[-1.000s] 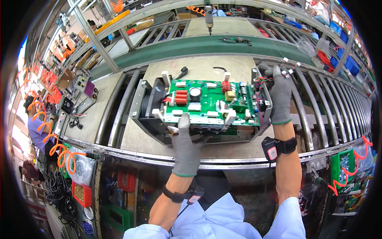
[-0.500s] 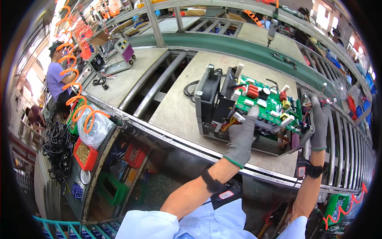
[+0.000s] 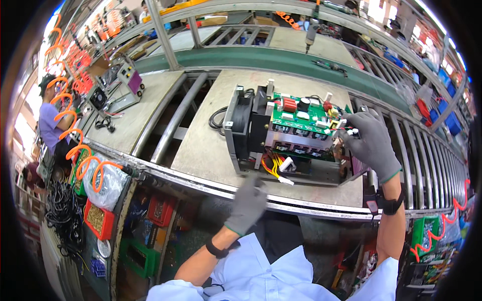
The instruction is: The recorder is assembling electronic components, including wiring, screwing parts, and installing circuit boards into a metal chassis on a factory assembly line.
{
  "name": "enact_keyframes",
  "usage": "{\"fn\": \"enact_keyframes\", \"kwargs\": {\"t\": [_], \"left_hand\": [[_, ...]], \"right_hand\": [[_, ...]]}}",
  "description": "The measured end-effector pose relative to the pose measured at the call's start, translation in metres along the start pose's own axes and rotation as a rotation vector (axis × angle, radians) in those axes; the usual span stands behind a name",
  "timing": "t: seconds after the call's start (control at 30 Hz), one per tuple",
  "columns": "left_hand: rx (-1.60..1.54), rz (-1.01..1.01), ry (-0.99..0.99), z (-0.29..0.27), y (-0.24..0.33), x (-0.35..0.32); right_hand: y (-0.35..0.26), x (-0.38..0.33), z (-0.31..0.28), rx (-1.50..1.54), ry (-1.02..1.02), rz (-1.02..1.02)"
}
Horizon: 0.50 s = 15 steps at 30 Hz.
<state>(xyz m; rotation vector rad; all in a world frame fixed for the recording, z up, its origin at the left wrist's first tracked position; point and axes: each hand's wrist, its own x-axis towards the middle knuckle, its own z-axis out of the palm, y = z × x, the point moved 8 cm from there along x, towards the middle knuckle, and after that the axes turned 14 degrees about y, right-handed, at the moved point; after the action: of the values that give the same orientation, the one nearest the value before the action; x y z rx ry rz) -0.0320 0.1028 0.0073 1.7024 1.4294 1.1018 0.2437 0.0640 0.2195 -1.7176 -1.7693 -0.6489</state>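
Observation:
An open machine chassis with a black fan (image 3: 241, 120) at its left end sits on a pale board. Inside it, a green circuit board (image 3: 321, 114) with red and white parts lies above metal heat sinks (image 3: 296, 142). Yellow and red wires with white plugs (image 3: 286, 180) hang out of the chassis front. At the board's right end my gloved right hand (image 3: 372, 145) has its fingers closed on a wire connector (image 3: 354, 132). My gloved left hand (image 3: 248, 204) hovers near the bench's front edge, apart from the chassis; its fingers are blurred.
Metal rollers (image 3: 416, 160) run along the right. A power screwdriver (image 3: 312, 35) hangs beyond the chassis. Red screw bins (image 3: 99, 219) and a coiled orange hose (image 3: 75, 135) are at the left, where a co-worker (image 3: 50, 120) stands by another chassis (image 3: 118, 95).
My left hand has left the chassis and moved back toward me. The right hand has shifted from the chassis's right end onto wire connectors. The board sits lower and flatter, and the view has turned right.

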Motion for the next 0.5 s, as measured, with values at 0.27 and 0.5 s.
{"fn": "enact_keyframes", "kwargs": {"t": [0.27, 0.5], "left_hand": [[0.390, 0.269, 0.255, 0.019, -0.031, 0.047], [0.499, 0.368, 0.173, 0.023, -0.027, 0.036]], "right_hand": [[-0.011, -0.005, 0.009, -0.131, 0.101, -0.080], [-0.025, -0.007, 0.001, -0.142, 0.031, -0.107]]}}
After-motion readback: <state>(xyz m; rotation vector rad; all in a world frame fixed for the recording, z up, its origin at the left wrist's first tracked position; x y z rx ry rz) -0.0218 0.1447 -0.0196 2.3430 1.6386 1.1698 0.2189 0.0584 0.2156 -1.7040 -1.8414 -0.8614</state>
